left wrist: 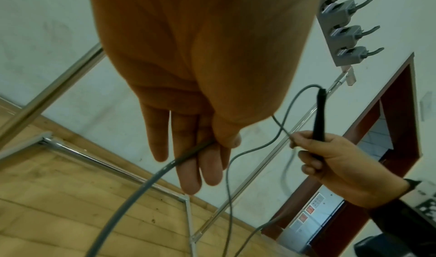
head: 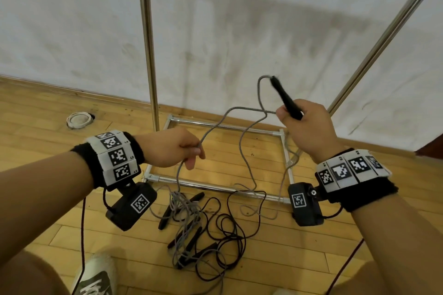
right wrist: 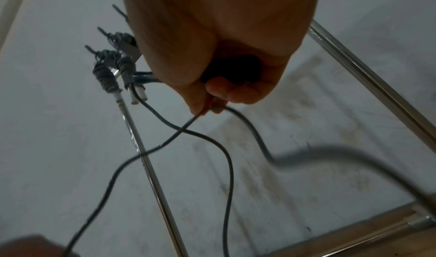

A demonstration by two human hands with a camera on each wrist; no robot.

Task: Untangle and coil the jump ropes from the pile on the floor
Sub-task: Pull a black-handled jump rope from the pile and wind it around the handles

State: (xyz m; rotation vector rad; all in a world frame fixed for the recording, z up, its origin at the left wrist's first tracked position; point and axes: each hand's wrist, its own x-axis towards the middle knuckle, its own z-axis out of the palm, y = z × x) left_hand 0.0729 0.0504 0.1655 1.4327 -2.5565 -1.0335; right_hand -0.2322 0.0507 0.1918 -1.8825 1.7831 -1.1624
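One grey rope (head: 249,132) spans both hands: right hand (head: 309,127) grips its black handle (head: 286,100) and apparently pinches cord, left hand (head: 172,148) pinches cord below; coiling begins, next loop gathers toward right fingers.

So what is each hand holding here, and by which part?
Right hand grips the grey jump rope's black handle near its lower end and pinches a cord loop. Left hand pinches the same grey cord mid-length.

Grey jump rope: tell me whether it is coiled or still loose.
Loose: the grey jump rope hangs in open strands between both hands, trailing to the floor.
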